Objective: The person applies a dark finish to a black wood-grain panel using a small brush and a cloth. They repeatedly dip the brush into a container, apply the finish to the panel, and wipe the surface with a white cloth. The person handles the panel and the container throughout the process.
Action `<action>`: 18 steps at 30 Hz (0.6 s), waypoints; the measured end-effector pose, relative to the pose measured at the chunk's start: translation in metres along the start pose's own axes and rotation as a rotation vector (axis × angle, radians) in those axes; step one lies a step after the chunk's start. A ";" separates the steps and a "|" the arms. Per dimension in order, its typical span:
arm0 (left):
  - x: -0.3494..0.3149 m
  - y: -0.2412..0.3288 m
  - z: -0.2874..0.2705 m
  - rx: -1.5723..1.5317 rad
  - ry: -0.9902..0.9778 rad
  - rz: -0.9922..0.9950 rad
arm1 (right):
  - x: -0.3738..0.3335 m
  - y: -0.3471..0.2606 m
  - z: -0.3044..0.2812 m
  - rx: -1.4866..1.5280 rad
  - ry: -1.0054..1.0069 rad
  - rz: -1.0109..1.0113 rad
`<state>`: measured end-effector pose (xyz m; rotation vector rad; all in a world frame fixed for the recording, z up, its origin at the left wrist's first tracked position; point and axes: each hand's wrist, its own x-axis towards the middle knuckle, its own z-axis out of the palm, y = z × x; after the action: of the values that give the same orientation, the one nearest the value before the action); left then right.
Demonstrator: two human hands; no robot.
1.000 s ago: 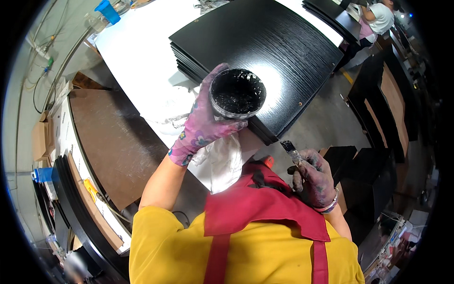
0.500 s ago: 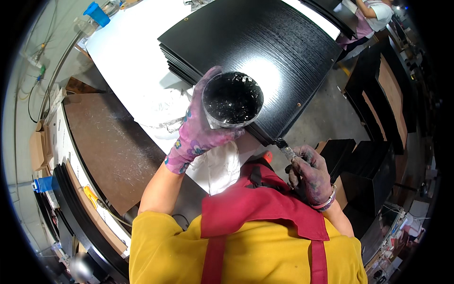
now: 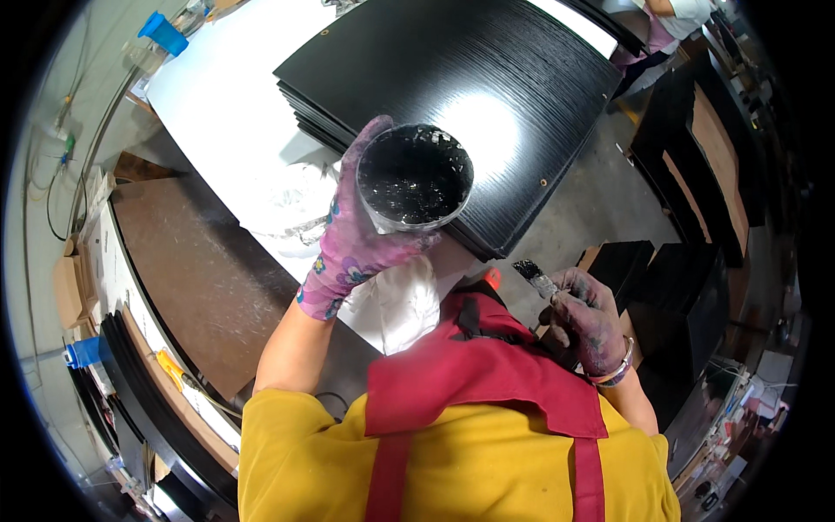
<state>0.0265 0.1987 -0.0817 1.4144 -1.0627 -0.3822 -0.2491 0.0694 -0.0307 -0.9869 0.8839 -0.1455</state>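
Note:
My left hand (image 3: 357, 235), in a pink flowered glove, is wrapped round a clear tub of black paint (image 3: 415, 178), its open mouth facing up. The tub is above the near edge of a stack of black panels (image 3: 409, 70), whose glossy top one catches a bright reflection. To the right, my right hand (image 3: 587, 317) wears a paint-stained glove. Its fingers grip a paintbrush (image 3: 539, 278) with black, wet-looking bristles. The bristle end points up and left, apart from the corner of the stack.
A white-topped table (image 3: 209, 104) bears the stack, with a crumpled plastic bag (image 3: 291, 204) and white cloth (image 3: 396, 300) near me. Left is a brown board (image 3: 183, 261); a blue cup (image 3: 163, 33) stands far left. Black boxes (image 3: 678, 304) are at right. Another person (image 3: 661, 35) is at upper right.
My right hand has moved the brush slightly right and away from the panel stack's corner. The tub in my left hand and the stack appear shifted slightly left in the view.

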 end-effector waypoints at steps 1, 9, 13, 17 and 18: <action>-0.001 0.002 0.001 0.025 0.000 -0.013 | 0.001 0.005 -0.002 -0.014 0.005 -0.007; -0.001 0.005 0.002 0.108 0.017 0.001 | 0.010 0.011 0.005 -0.138 0.017 -0.060; -0.001 0.010 0.004 0.117 0.030 -0.023 | 0.015 0.018 0.002 -0.241 -0.010 -0.169; -0.002 0.007 0.006 0.074 0.044 -0.015 | 0.012 0.021 -0.006 -0.307 -0.035 -0.184; -0.002 0.004 0.007 0.045 0.051 -0.018 | 0.009 0.023 -0.010 -0.369 -0.036 -0.228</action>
<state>0.0184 0.1973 -0.0799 1.4674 -1.0232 -0.3347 -0.2561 0.0716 -0.0565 -1.4311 0.7771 -0.1606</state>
